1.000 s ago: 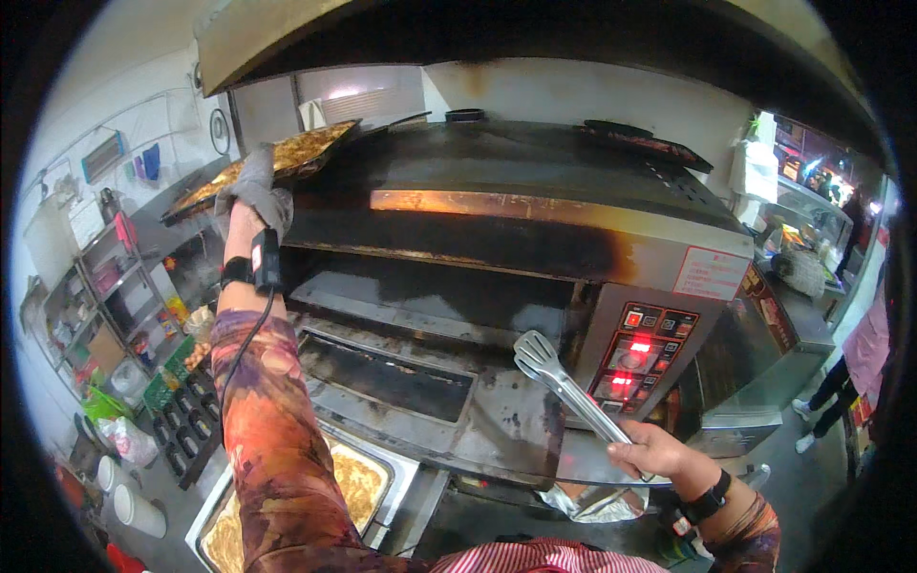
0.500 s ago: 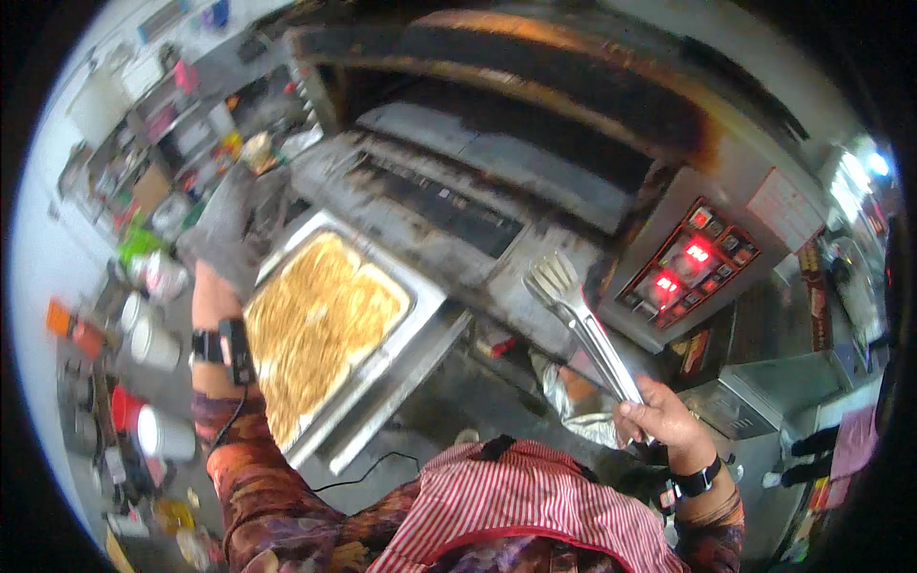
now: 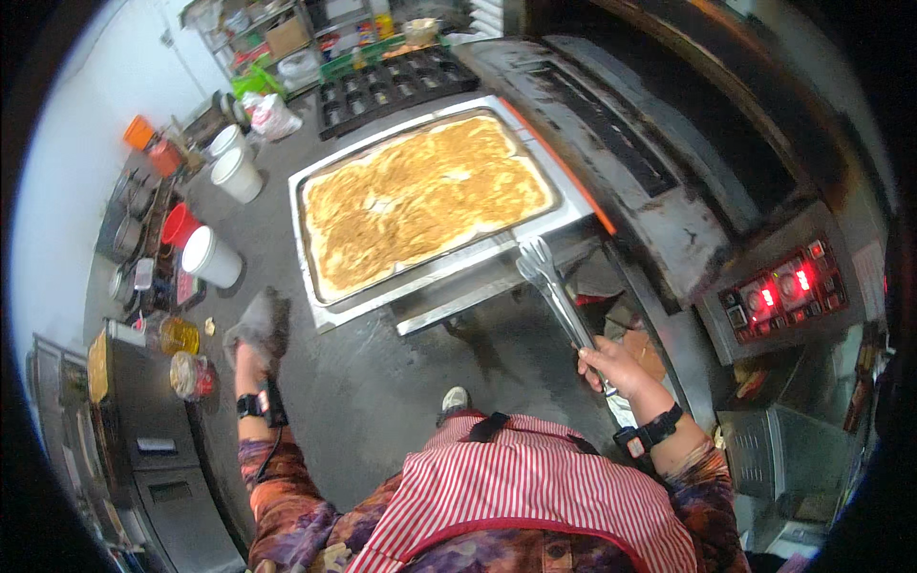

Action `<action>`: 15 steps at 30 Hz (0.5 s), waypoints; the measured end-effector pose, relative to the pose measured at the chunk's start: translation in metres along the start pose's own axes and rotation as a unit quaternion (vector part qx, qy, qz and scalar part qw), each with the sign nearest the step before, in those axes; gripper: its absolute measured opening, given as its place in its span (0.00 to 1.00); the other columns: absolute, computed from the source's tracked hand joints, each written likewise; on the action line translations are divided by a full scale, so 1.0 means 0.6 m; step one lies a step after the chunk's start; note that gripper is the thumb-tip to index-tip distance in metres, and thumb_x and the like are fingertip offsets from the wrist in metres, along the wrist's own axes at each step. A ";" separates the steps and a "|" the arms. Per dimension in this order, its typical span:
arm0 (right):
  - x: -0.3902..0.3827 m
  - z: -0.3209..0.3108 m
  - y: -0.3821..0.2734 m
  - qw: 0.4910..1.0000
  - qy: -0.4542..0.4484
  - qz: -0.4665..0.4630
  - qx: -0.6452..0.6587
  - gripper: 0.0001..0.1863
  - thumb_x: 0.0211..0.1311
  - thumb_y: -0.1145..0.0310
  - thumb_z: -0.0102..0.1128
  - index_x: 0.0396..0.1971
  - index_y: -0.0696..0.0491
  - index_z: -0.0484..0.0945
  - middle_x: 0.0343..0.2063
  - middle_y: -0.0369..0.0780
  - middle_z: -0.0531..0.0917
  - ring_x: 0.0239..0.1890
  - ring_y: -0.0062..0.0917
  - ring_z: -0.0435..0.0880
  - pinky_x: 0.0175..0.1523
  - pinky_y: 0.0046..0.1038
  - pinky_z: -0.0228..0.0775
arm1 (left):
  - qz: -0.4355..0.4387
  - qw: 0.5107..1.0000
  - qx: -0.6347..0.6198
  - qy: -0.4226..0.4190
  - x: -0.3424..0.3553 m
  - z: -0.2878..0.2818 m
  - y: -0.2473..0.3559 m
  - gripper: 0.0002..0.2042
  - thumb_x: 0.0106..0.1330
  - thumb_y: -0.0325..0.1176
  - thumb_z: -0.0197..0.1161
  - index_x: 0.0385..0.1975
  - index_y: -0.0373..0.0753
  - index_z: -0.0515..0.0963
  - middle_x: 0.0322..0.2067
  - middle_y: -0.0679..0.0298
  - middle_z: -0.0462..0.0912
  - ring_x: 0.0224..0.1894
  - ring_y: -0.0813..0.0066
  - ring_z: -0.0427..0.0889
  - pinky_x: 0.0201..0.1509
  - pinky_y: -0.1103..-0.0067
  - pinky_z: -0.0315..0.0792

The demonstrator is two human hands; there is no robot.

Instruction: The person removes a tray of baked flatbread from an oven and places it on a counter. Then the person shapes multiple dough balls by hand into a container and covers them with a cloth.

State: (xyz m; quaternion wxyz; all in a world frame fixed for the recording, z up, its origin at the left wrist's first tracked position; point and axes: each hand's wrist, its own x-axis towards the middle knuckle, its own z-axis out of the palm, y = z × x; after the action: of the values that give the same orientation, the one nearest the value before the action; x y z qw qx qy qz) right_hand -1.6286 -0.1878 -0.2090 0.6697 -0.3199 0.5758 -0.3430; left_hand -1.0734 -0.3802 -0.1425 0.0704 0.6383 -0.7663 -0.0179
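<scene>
My right hand [image 3: 611, 368] is closed around the handle end of metal tongs [image 3: 564, 301]. The tongs' slotted heads point away from me, in front of the tray's near right corner. My left hand [image 3: 256, 329] is covered by a grey cloth or glove and blurred, so its fingers do not show. It hangs apart from the tray, low on the left. A wide baking tray [image 3: 318, 298] lies on a metal stand [image 3: 564, 205], filled with a flat golden-brown baked sheet [image 3: 420, 201].
Beyond the tray lies a black mould rack [image 3: 396, 91]. The open oven [image 3: 659, 124] and its lit control panel [image 3: 785, 289] are at right. White buckets [image 3: 210, 258] and a red bucket [image 3: 180, 225] line the left, near a steel cabinet [image 3: 158, 411].
My left hand has drawn back from the tray's far left side, toward me. The view has swung left, and the whole tray shows. My right hand keeps the tongs.
</scene>
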 end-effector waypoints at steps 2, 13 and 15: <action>0.042 0.028 -0.007 1.000 0.002 -0.010 0.008 0.17 0.64 0.59 0.55 0.38 0.59 0.68 0.23 0.38 0.75 0.15 0.17 0.70 0.18 0.21 0.63 | -0.002 0.995 -0.099 -0.023 0.000 0.068 -0.061 0.07 0.64 0.34 0.51 0.34 0.37 0.72 0.34 0.53 0.75 0.40 0.57 0.74 0.43 0.70 0.69; 0.220 0.179 0.007 0.998 -0.014 0.047 0.037 0.17 0.66 0.61 0.52 0.47 0.57 0.67 0.23 0.37 0.73 0.17 0.18 0.69 0.19 0.21 0.62 | 0.138 0.983 0.027 -0.120 0.110 0.130 -0.125 0.08 0.66 0.34 0.50 0.37 0.36 0.72 0.34 0.51 0.79 0.38 0.53 0.78 0.40 0.68 0.71; 0.249 0.207 0.006 0.999 0.007 0.033 0.034 0.12 0.65 0.61 0.53 0.35 0.54 0.68 0.21 0.36 0.73 0.15 0.17 0.69 0.18 0.21 0.62 | 0.137 0.979 0.025 -0.150 0.116 0.113 -0.114 0.08 0.66 0.33 0.50 0.36 0.36 0.73 0.32 0.51 0.79 0.35 0.51 0.78 0.38 0.68 0.71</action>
State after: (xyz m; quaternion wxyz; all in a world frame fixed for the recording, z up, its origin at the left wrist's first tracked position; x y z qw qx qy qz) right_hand -1.4903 -0.3049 -0.2781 0.6872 -0.2750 0.5788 -0.3423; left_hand -1.0279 -0.4656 -0.2113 -0.0598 0.5186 -0.8488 -0.0841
